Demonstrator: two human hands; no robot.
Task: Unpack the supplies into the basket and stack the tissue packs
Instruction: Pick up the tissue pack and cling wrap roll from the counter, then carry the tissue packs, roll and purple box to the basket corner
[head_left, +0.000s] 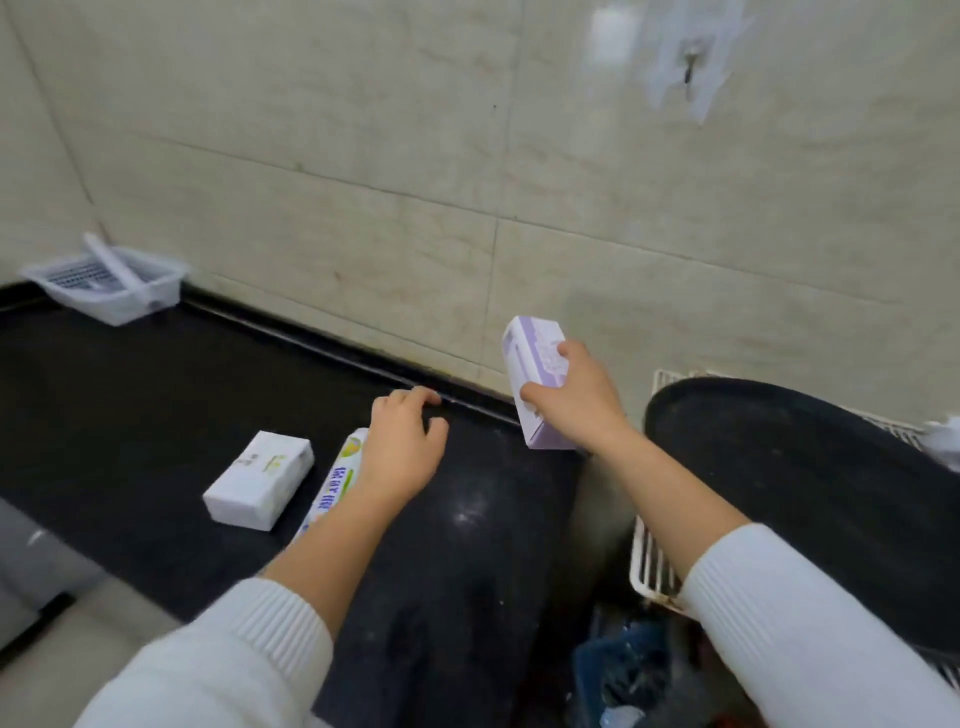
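The right hand (571, 395) clasped a purple box (535, 382) mid-unpacking; the left hand (402, 447) hovered open; next, the far basket (111, 283).

Bright, even light; glare on wall tiles (613, 31); edges soft, perhaps motion blur.

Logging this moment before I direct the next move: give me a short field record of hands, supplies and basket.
left hand: open, over the printed roll pack on the black counter
right hand: grip shut on the purple-and-white box, held above the counter
white tissue pack: flat on counter, left of the roll
clear plastic basket: far left by the wall, tilted
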